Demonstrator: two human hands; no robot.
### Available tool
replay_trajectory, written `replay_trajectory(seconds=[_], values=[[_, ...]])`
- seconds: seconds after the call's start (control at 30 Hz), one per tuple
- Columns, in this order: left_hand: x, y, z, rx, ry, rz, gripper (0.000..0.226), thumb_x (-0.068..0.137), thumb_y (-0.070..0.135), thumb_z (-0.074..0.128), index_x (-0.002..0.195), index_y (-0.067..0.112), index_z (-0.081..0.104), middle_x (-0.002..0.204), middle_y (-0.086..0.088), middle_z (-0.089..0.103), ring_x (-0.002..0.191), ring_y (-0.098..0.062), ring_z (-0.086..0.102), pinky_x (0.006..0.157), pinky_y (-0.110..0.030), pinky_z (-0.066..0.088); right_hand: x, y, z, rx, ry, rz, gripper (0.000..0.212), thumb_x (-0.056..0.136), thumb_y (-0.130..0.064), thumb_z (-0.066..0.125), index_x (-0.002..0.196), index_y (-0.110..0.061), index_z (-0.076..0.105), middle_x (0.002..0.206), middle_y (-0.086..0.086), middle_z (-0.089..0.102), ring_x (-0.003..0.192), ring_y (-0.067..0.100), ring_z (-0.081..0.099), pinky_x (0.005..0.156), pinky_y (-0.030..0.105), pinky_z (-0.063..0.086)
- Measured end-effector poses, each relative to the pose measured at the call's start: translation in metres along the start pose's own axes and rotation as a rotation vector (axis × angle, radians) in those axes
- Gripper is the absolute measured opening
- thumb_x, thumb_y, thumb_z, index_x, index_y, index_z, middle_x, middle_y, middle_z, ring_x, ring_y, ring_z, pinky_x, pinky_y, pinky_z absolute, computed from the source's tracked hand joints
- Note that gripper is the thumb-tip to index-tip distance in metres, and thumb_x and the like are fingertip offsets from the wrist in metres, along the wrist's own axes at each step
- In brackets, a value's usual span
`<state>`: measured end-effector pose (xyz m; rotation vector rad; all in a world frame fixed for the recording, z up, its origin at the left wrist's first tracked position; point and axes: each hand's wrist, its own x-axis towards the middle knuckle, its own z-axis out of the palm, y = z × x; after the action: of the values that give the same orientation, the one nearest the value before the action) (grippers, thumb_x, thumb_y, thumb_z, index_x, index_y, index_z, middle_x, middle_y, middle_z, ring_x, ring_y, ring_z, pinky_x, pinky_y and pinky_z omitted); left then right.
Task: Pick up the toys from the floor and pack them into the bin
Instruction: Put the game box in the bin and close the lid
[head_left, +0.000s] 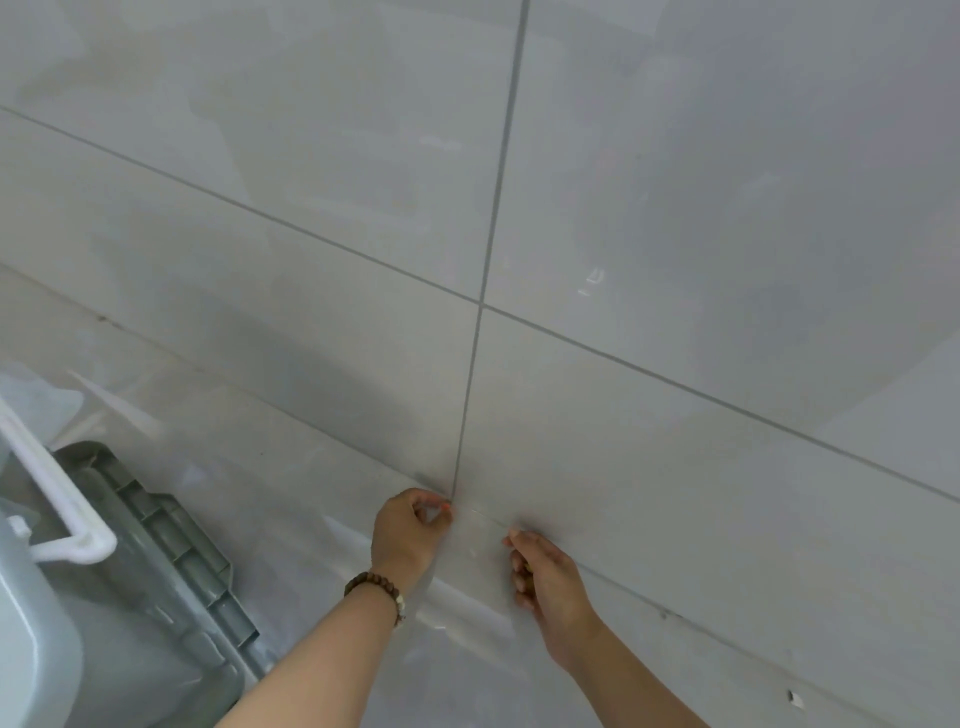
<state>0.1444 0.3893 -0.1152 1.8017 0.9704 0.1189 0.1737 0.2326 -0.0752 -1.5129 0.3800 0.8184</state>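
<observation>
Beside the bin (171, 540), left hand (408, 535) and right hand (548, 577) pinch a clear thing (480, 522) — unidentifiable.

Seen from above, our left forearm (322, 660) and right forearm (634, 680) are bare from wrist to the lower edge of the frame. Around our left wrist runs a bracelet (376, 587) of round, dark brown beads, wood-like in look and strung in a single close row. At its outer side, one or two paler, cream-toned beads break the run. A faint reddish tint shows at a few fingertips of our left hand (410, 535) and right hand (545, 577), too blurred for us to call it polish.
</observation>
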Motion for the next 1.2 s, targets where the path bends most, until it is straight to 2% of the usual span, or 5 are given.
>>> replay_trajectory(seconds=[0.5,0.67,0.83,0.97,1.2], values=[[-0.102,0.156,-0.145,-0.267,-0.246,0.053,0.035,0.095,0.015,0.036,0.060,0.018,0.035,0.037,0.011,0.029,0.030,-0.005,0.021,0.036,-0.012,0.014,-0.111,-0.106,0.079,-0.063,-0.159,-0.248,0.038,0.097,-0.028,0.047,0.062,-0.014,0.044,0.054,0.001,0.042,0.041,0.009,0.035,0.042,0.020,0.024],[-0.164,0.155,-0.283,-0.012,0.046,0.230,0.046,0.099,0.024,0.040,0.054,0.018,0.036,0.047,0.007,0.035,0.042,-0.009,0.031,0.050,-0.027,0.027,-0.200,-0.141,0.147,-0.391,-0.362,-0.360,0.042,0.096,-0.031,0.050,0.058,-0.015,0.039,0.043,-0.001,0.033,0.032,0.008,0.028,0.036,0.014,0.019],[-0.234,0.064,-0.398,-0.094,0.301,-0.167,0.032,0.094,0.006,0.035,0.064,0.012,0.042,0.061,-0.024,0.038,0.046,-0.016,0.032,0.045,-0.021,0.030,-0.282,-0.128,0.223,-0.611,-0.639,-0.219,0.025,0.093,-0.022,0.055,0.071,-0.012,0.049,0.061,0.002,0.043,0.049,0.010,0.039,0.044,0.015,0.036],[-0.264,0.018,-0.427,-0.200,0.322,-0.218,0.004,0.094,0.019,0.052,0.091,0.016,0.051,0.087,-0.005,0.049,0.079,-0.021,0.051,0.074,-0.030,0.040,-0.302,-0.096,0.260,-0.564,-0.670,-0.081,0.025,0.092,-0.014,0.058,0.112,0.002,0.056,0.107,0.013,0.056,0.092,0.019,0.059,0.089,0.028,0.052],[-0.309,-0.027,-0.479,0.057,0.484,-0.171,0.088,0.077,0.050,0.070,0.145,0.013,0.028,0.151,-0.006,0.032,0.139,-0.022,0.029,0.112,-0.035,0.027,-0.281,-0.077,0.249,-1.106,-0.280,-0.849,0.045,0.083,-0.031,0.069,0.124,-0.023,0.053,0.138,0.001,0.046,0.125,0.017,0.044,0.098,0.029,0.042]])
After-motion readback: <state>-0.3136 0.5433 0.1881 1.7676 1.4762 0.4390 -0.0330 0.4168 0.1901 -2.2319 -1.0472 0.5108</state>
